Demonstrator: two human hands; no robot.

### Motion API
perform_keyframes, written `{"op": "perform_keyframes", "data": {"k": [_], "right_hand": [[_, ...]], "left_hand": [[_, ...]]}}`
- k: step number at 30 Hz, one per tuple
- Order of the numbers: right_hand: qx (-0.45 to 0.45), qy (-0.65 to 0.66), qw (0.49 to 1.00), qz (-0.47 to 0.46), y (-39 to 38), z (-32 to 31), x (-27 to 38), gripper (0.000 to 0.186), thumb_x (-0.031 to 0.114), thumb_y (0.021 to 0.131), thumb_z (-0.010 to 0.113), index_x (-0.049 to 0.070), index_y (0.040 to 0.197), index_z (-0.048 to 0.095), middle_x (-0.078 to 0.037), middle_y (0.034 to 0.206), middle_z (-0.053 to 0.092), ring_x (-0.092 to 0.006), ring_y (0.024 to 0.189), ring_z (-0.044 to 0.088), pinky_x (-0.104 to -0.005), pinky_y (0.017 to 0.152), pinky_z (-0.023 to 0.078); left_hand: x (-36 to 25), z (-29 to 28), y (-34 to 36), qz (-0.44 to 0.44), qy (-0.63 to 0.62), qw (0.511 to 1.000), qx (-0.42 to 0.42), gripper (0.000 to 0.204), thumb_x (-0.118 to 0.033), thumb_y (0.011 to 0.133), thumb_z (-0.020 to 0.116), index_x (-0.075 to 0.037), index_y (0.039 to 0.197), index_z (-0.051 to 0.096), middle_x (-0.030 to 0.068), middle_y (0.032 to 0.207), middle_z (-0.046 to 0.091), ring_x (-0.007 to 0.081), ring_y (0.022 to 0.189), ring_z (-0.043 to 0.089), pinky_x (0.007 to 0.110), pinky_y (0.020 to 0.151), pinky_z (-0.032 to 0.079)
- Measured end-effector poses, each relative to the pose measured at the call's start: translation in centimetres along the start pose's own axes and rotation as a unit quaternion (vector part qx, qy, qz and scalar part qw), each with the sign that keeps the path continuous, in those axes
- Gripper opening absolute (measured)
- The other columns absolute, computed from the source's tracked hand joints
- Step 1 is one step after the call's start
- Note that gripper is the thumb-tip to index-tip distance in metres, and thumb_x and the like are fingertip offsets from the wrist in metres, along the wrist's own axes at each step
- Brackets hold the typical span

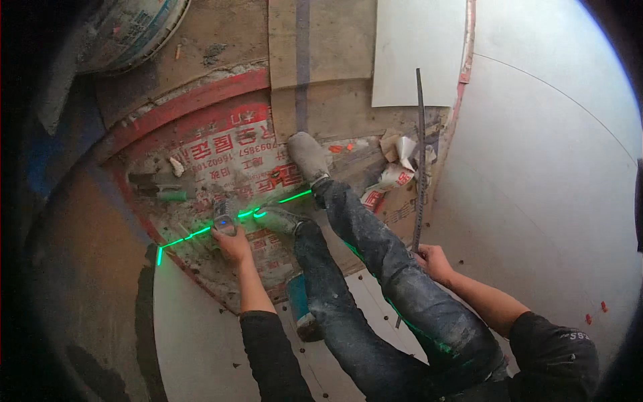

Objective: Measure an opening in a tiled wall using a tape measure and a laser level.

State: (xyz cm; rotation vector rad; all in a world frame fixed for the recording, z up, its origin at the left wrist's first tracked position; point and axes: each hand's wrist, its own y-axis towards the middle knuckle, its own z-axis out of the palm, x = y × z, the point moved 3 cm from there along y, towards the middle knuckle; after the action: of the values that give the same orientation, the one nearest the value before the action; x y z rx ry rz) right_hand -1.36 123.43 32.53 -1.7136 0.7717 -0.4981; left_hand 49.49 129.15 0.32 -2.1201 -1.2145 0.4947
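Note:
My left hand (231, 246) is closed round a small grey handheld device (224, 224) with a blue light on its top; its exact kind does not show. The device is low over the dirty printed floor sheet (228, 154), beside my left shoe (278, 220). A bright green laser line (194, 234) runs across the sheet, past the device and my shoe. On the other side, my right hand (435, 262) grips a long, thin dark strip (420, 161) near my right knee. Its upper end points away from me, and part of its lower length is hidden behind my leg.
White tiles (194, 321) with small dark clips lie below the sheet; a large pale panel (536, 167) rises at right. Crumpled paper (395, 175) lies near the strip, and a green piece (173, 196) at left. A bucket (134, 33) stands far left. A teal object (298, 295) sits by my left leg.

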Motion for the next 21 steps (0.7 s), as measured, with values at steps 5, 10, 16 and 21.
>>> {"op": "perform_keyframes", "data": {"k": [5,10,16,21], "right_hand": [[-0.005,-0.012,0.998,-0.062,0.6,0.2,-2.6,0.022,0.017,0.1,0.07,0.002,0.116,0.073,-0.024,0.093,0.072,-0.0246,0.078,0.069,-0.0415,0.079,0.055],[-0.008,0.017,0.996,-0.084,0.7,-0.7,-2.4,0.024,0.018,0.101,0.069,0.001,0.117,0.073,-0.026,0.095,0.072,-0.029,0.081,0.073,-0.042,0.079,0.056],[-0.025,-0.004,0.997,-0.066,1.4,-1.4,-2.0,0.022,0.018,0.1,0.071,-0.003,0.108,0.073,-0.022,0.088,0.071,-0.0196,0.076,0.068,-0.0404,0.071,0.053],[-0.046,0.003,0.997,-0.067,4.2,-2.0,-1.7,0.025,0.023,0.101,0.07,-0.001,0.102,0.072,-0.023,0.082,0.069,-0.0203,0.067,0.064,-0.0407,0.068,0.053]], "left_hand": [[-6.0,-1.9,-2.5,0.037,-0.036,0.998,-0.039,0.099,-0.037,0.086,0.088,0.002,0.162,0.038,0.0283,0.156,0.052,0.0471,0.14,0.055,0.055,0.11,0.048],[-18.1,-6.1,-4.6,0.159,-0.095,0.98,-0.071,0.097,-0.043,0.085,0.086,0.002,0.159,0.043,0.0281,0.154,0.055,0.0466,0.14,0.054,0.054,0.112,0.046],[-36.7,-9.7,0.3,0.241,-0.089,0.957,-0.136,0.089,-0.047,0.08,0.086,0.001,0.147,0.052,0.0259,0.14,0.06,0.0457,0.126,0.061,0.056,0.102,0.051],[-45.0,-8.2,4.0,0.273,-0.093,0.939,-0.189,0.087,-0.043,0.076,0.088,0.002,0.142,0.055,0.0245,0.134,0.06,0.0452,0.123,0.062,0.055,0.103,0.051]]}}
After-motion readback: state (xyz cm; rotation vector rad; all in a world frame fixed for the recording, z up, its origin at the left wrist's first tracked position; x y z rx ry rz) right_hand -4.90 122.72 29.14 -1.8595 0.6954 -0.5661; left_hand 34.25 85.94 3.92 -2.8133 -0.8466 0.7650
